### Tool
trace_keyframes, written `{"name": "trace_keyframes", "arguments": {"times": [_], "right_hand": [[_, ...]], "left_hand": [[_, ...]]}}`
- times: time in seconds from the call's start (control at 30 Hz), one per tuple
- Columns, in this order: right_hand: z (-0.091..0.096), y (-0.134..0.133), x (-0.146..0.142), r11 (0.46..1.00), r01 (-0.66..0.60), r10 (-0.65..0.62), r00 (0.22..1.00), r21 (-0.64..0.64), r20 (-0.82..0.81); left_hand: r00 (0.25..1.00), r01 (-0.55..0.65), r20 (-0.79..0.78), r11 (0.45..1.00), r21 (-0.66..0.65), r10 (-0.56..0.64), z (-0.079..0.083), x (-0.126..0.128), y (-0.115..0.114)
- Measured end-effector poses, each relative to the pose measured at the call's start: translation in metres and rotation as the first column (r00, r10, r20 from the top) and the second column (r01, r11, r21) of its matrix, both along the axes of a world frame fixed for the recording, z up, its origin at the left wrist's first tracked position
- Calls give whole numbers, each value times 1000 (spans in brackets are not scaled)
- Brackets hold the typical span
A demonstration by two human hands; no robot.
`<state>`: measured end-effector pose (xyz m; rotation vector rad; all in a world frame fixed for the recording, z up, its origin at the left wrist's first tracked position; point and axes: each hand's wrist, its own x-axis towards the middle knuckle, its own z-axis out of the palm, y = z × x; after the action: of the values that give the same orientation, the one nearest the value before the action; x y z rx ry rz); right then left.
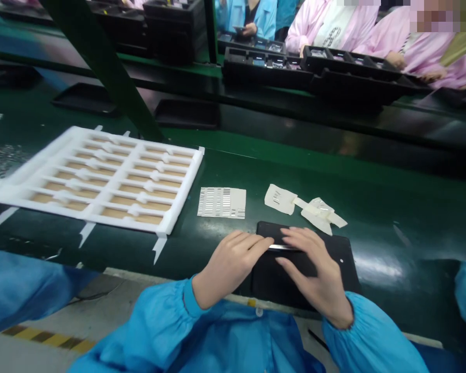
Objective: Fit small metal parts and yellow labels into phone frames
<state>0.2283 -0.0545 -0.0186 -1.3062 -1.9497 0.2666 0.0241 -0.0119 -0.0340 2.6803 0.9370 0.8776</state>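
Observation:
My left hand (229, 264) and my right hand (314, 272) meet over a flat black piece with a silver metal strip (282, 247). Their fingers press on it from either side, and my right fingers cover much of its top. Beneath them lies a black mat (303, 280). Just beyond my hands sits crumpled white packaging (295, 206). Left of that is a pale sheet with rows of small metal strips (221, 202). Further left, a white foam rack (93, 178) with tan slots stands on the bench.
A dark green bench (233, 166) runs across the view, with a green diagonal post (112, 62) behind the rack. Black trays stand along a far belt. Co-workers in pink and blue smocks (330, 26) sit beyond them, their hands at the trays.

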Motion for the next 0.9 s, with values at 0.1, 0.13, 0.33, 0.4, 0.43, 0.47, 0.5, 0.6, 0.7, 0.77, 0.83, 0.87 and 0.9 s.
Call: {"name": "trace_keyframes", "arguments": {"times": [0.1,0.13,0.33,0.4,0.43,0.47,0.5,0.6,0.7,0.77,0.83,0.87,0.9], "right_hand": [[13,-2,6,989,142,-128,960,39,-250],[17,-3,9,976,209,-180,933,63,-311],[5,-6,23,903,413,-428,831,-119,-356],[-5,-5,22,903,380,-427,840,-200,-334],[-9,-5,22,900,367,-429,843,-235,-325],[-12,-5,20,891,367,-440,842,-267,-312],[-14,-5,19,880,374,-455,838,-293,-300],[-16,-7,17,856,418,-497,827,-303,-262],[-16,-5,19,870,407,-477,836,-278,-270],[-15,-3,22,874,397,-471,835,-279,-286],[-17,0,27,863,421,-493,822,-278,-286],[-19,1,31,857,441,-508,812,-267,-287],[-21,3,34,853,456,-517,805,-255,-290]], "left_hand": [[1000,23,-15,993,-116,-25,12,-17,-2],[1000,18,-11,988,-151,-20,19,-28,-2],[981,-194,-67,955,-225,183,75,-145,10],[929,-367,-129,903,-224,346,89,-199,21],[897,-439,-158,874,-206,413,92,-226,28],[856,-513,-183,837,-191,483,93,-252,36],[814,-576,-222,796,-188,537,92,-277,44],[709,-685,-339,719,-120,619,82,-339,68],[667,-711,-397,697,-88,631,75,-374,83],[648,-723,-415,688,-70,639,72,-385,88],[626,-736,-434,675,-53,648,70,-389,91],[613,-744,-443,667,-45,654,69,-389,93],[600,-752,-451,658,-37,660,68,-390,94]]}}
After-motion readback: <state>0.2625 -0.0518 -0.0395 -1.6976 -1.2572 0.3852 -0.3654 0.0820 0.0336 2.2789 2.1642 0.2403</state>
